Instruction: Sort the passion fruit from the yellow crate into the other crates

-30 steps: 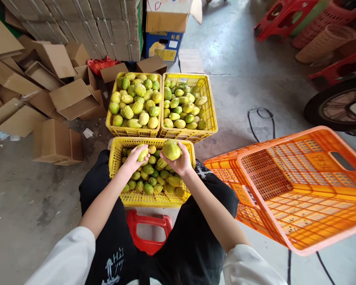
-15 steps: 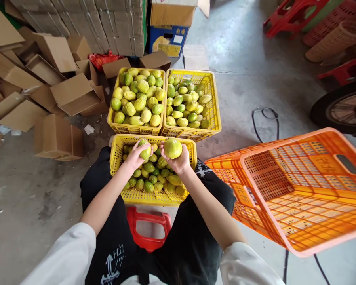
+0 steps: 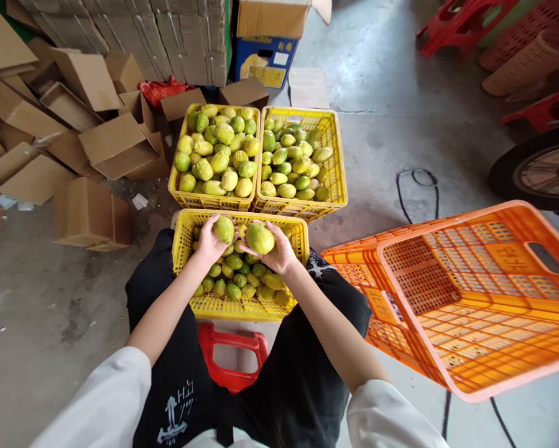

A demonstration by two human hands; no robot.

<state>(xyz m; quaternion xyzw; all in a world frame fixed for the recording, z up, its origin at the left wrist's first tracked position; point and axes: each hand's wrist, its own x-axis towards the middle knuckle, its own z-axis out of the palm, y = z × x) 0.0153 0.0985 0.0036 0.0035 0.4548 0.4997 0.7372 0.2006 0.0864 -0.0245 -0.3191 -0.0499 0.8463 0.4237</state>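
My left hand (image 3: pixel 209 241) is closed round a green-yellow lemon (image 3: pixel 223 229), held just above a yellow crate (image 3: pixel 242 311) between my knees. In my right hand (image 3: pixel 281 250) lies another rounded, yellow-green lemon (image 3: pixel 259 238), cupped by the fingers and palm. The two fruits are close together but apart. Below them, many smaller green and yellow lemons (image 3: pixel 234 293) fill the lower part of the crate. My hands and forearms hide some of these.
Two yellow crates of similar fruit, left (image 3: pixel 211 200) and right (image 3: pixel 341 180), stand beyond. An orange crate (image 3: pixel 507 261) lies tipped at right. Cardboard boxes (image 3: pixel 115 146) are heaped at left. A red stool (image 3: pixel 232 382) shows between my legs; a wheel (image 3: pixel 507 165) stands far right.
My right hand has moved left and slightly down with its lemon, closer to my left hand. The left lemon has turned and shows more of its green face. The view has shifted slightly.
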